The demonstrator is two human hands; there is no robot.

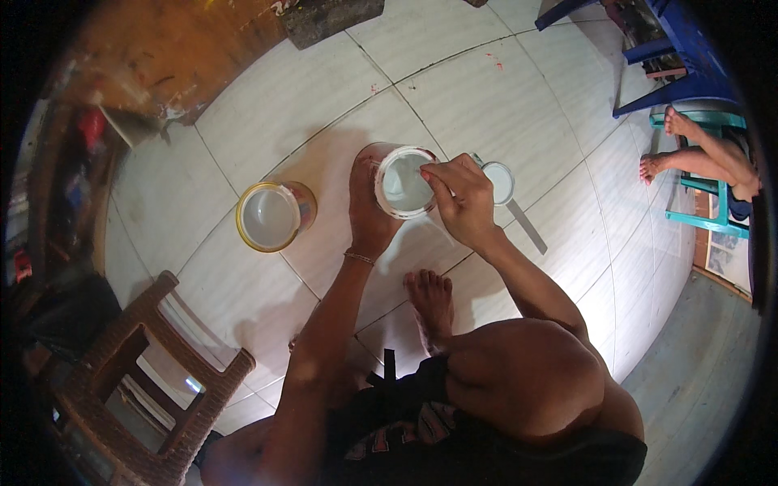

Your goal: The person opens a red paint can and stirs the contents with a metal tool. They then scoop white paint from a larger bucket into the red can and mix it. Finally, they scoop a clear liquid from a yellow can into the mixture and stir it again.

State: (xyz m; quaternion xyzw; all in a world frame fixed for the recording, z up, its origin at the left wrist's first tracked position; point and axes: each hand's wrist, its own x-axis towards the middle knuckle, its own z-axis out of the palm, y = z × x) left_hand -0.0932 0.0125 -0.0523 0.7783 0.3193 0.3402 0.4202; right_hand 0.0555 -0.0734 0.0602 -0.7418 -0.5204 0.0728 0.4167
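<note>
My left hand [373,202] is wrapped round the side of a paint can [378,154] with a white-smeared rim, tilted so its open mouth faces up at me. Pale whitish contents [403,185] show inside. My right hand [466,194] is closed in a pinch at the can's right rim, fingertips over the opening. What the pinch holds, if anything, is too small to make out. A second open can [308,206] with a gold rim and a pale inside stands on the floor to the left. Right of my right hand lies a round pale lid or shallow tub [500,184], beside a flat grey strip [527,227].
A brown woven-look plastic stool [154,356] is at lower left. Another person's bare feet [660,162] rest near a teal stool [713,211] at right, below a blue plastic chair [689,57]. A stained wooden panel [178,49] edges the tiled floor [478,105] at upper left.
</note>
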